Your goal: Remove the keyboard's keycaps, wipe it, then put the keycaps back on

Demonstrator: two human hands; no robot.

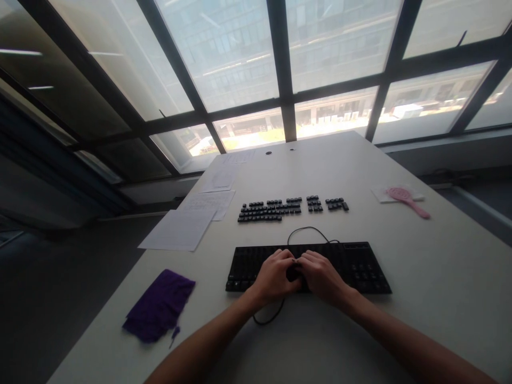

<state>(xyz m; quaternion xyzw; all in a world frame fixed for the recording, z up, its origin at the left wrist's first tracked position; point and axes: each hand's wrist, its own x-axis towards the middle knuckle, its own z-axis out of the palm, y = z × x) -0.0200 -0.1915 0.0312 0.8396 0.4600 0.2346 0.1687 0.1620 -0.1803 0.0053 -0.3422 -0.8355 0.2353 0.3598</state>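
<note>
Down at the near left of the white worktop (444, 298), a folded purple cloth (160, 306) lies rumpled, and a thin black cable (269, 324) curls out below the keyboard (347, 262). Now the keyboard itself: long, black, flat on the worktop, with keys showing at its lower left corner. A pale mark sits on one of them, and the lettering is too small to read. Right over its middle, the left hand (275, 274) and right hand (322, 274) come together, fingers bent and bunched narrow, tips meeting just above the keys; whether they grip anything, I can't tell. Beyond, loose black keycaps (269, 212) stand in neat rows and clusters, legends unreadable. Off left, printed papers (180, 229) overlap, text illegible; off right, there's a pink hairbrush (402, 194). Farthest, dark-framed windows (222, 48) glow.
</note>
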